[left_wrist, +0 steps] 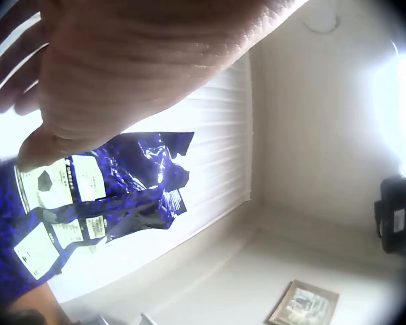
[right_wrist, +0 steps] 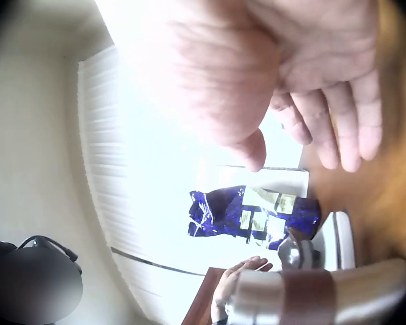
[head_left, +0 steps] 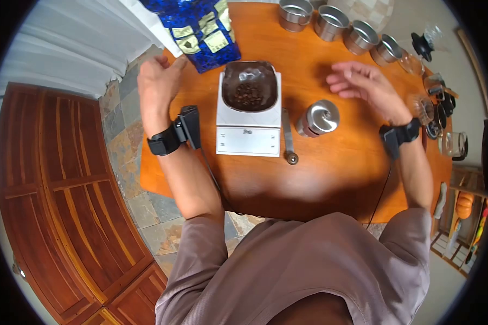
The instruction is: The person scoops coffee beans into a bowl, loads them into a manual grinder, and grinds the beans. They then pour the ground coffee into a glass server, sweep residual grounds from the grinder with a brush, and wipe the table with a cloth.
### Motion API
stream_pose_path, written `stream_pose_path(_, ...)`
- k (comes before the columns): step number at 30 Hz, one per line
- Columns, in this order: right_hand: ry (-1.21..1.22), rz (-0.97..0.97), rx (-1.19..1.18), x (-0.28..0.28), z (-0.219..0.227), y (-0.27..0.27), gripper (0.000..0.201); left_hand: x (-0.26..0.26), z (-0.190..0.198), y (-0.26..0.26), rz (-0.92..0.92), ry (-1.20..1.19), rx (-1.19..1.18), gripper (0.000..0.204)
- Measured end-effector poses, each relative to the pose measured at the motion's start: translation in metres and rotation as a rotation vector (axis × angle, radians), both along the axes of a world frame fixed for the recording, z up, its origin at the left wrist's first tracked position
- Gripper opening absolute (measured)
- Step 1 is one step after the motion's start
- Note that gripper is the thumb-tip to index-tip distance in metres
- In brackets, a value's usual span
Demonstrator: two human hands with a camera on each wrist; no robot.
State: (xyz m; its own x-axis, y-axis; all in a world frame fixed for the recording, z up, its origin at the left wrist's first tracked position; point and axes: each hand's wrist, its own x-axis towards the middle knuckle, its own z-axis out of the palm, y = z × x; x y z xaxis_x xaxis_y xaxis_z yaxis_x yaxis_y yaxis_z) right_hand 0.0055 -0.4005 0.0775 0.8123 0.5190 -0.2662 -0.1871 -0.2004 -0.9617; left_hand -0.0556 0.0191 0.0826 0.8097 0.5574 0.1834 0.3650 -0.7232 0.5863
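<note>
Coffee beans [head_left: 249, 96] lie in a dark dish [head_left: 250, 71] on a white scale [head_left: 248, 142]. My left hand [head_left: 158, 81] is raised left of the scale, by a blue coffee bag [head_left: 203, 35]; in the left wrist view its fingers [left_wrist: 20, 64] are spread and hold nothing. My right hand [head_left: 367, 86] hovers over the table, behind and to the right of a metal hand grinder [head_left: 321, 119]. Its fingers are loosely extended with nothing in them, as the right wrist view shows too. A crank handle [head_left: 288, 138] lies between scale and grinder.
Several metal cups [head_left: 331, 23] line the back right of the wooden table [head_left: 331, 173]. Glassware [head_left: 453, 144] stands along the right side. A white box [head_left: 157, 27] is behind the bag. Thin cables hang from both wrist cameras.
</note>
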Motion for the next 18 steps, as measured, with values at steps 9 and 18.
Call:
stream_pose_path(9,0.14,-0.088,0.086,-0.107,-0.048,-0.053,0.033,-0.026,0.048,-0.041,-0.135,0.021,-0.015,0.032)
stream_pose_path(18,0.091,-0.106,0.07,-0.107,-0.056,-0.053,0.031,-0.111,0.024,-0.125,-0.49,0.153,-0.451,0.021)
